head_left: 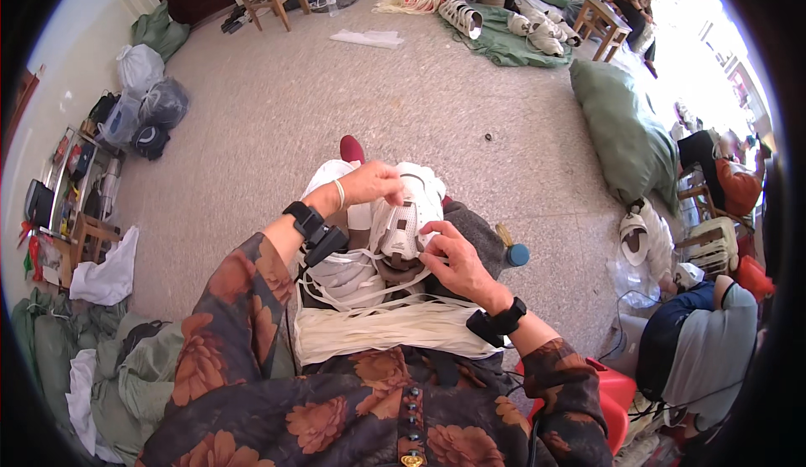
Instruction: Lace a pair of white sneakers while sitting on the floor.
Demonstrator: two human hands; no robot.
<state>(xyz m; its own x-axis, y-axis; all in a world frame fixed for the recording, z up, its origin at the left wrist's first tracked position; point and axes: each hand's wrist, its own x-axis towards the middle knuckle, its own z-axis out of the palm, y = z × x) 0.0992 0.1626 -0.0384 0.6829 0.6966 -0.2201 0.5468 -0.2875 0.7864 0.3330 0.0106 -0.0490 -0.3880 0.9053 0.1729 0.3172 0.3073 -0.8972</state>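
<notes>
A white shoe (405, 223) with a mesh top and brown lining lies across my lap. Over its far left part, my left hand (369, 186) bends its fingers into a pinch; whatever sits between the tips is too small to make out. At the shoe's near right edge, thumb and forefinger of my right hand (457, 261) close on a thin white shoelace. More white shoes (340, 278) rest to the left, with loose laces over them. A thick bundle of cream laces (395, 331) spans my lap nearest my body.
A stuffed green sack (625, 135) stands at the right. Near right, a person in a grey shirt (714, 349) sits beside a red stool (617, 400). Filled plastic bags (151, 89) lean by the left wall. Far off, shoes lie on a green sheet (512, 43). A blue-capped bottle (516, 254) is close by.
</notes>
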